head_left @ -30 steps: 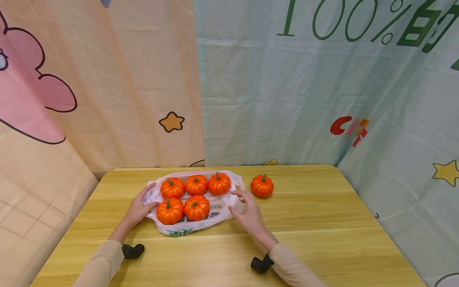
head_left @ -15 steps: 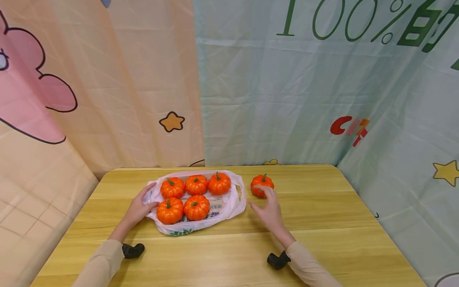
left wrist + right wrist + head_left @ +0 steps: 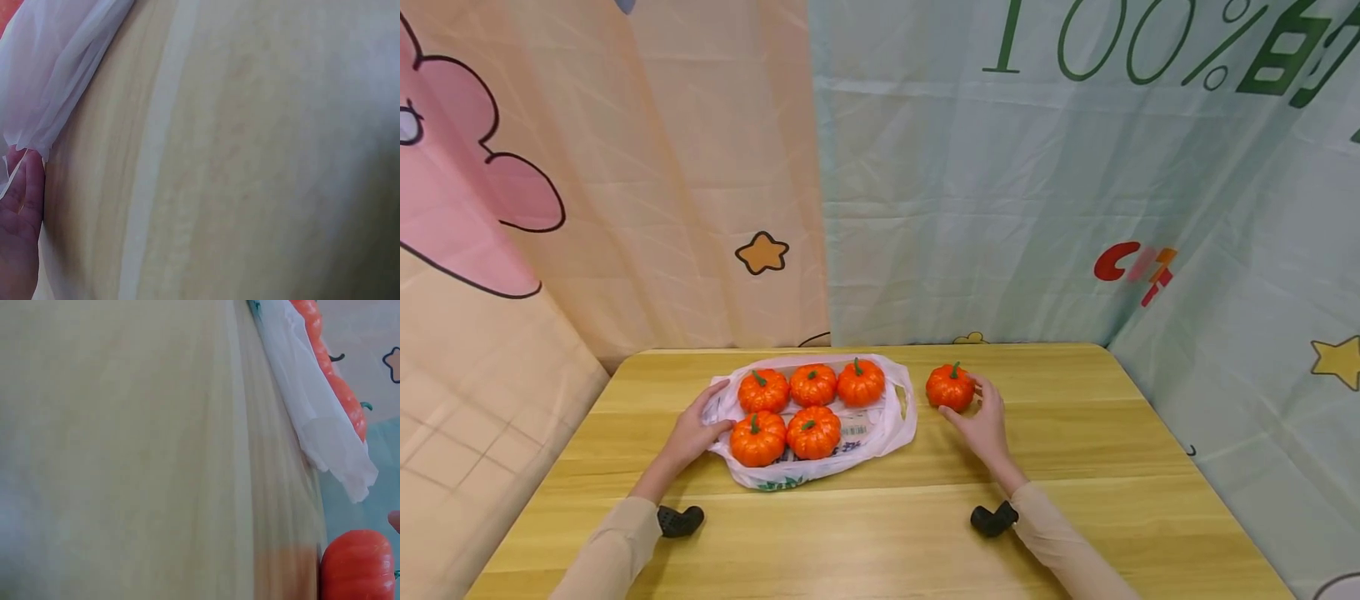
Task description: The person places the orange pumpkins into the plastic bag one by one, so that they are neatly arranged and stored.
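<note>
A white plastic bag [image 3: 891, 427] lies spread on the table with several orange pumpkins [image 3: 759, 438] in two rows on it. At its left end my left hand [image 3: 691, 432] holds the edge; the left wrist view shows the thin plastic [image 3: 69, 62] draped over the fingertips. To the right of the bag, one pumpkin [image 3: 950, 387] sits alone on the wood. My right hand [image 3: 987, 423] is spread around that pumpkin, thumb at its near side and fingers at its right. In the right wrist view a fingertip [image 3: 395, 520] shows apart from the pumpkin [image 3: 357, 565].
The wooden table [image 3: 865, 533] ends at a curtain [image 3: 1000, 250] along its back edge. A black wrist mount [image 3: 681, 522] sits on the left wrist, and another mount [image 3: 994, 519] on the right.
My right hand has let go of the bag's right edge and moved right to the lone pumpkin, reaching around it. The left hand has stayed at the bag.
</note>
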### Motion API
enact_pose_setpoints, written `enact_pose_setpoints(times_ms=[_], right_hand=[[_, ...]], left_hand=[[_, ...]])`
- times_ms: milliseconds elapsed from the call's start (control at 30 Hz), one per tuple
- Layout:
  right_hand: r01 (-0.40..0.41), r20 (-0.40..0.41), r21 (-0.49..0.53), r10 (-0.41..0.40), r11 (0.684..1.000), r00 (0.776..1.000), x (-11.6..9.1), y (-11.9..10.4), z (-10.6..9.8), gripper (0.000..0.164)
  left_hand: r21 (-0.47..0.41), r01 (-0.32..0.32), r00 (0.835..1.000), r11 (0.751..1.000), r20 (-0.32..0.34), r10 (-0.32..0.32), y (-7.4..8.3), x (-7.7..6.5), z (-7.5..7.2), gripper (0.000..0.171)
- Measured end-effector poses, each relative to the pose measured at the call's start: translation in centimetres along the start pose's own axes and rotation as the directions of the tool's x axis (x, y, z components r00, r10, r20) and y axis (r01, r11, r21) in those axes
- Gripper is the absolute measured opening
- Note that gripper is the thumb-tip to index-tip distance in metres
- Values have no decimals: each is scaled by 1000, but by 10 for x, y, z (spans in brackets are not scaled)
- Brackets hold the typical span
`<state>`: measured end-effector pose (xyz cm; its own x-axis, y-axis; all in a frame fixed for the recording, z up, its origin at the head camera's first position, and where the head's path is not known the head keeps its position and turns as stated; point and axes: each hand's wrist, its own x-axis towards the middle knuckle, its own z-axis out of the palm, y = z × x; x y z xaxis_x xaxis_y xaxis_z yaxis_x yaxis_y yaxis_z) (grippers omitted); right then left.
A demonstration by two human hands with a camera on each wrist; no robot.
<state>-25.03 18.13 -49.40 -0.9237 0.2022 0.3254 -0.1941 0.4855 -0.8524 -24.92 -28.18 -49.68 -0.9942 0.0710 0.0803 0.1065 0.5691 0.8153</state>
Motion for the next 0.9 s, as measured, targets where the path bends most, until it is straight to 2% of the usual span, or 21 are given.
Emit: enact_pose_setpoints(times_ms=[267,433,633,900], right_hand=[[-111,13,-8,111,994,994,12,6,5,82],[-181,79,-8,181,984,980,22,8,5,89],[-199,139,2,197,980,970,30,10,2,85],[-224,180,23,216,974,960,31,10,-1,81]], left_hand=[[-16,-5,1000,1000,5,5,-1,0,1,70],[-22,-7,1000,1000,1,7,0,1,0,69],[-24,-8,1000,1000,4,8,2,2,0,70],[-22,-6,1000,1000,6,6,1,1,1,69]])
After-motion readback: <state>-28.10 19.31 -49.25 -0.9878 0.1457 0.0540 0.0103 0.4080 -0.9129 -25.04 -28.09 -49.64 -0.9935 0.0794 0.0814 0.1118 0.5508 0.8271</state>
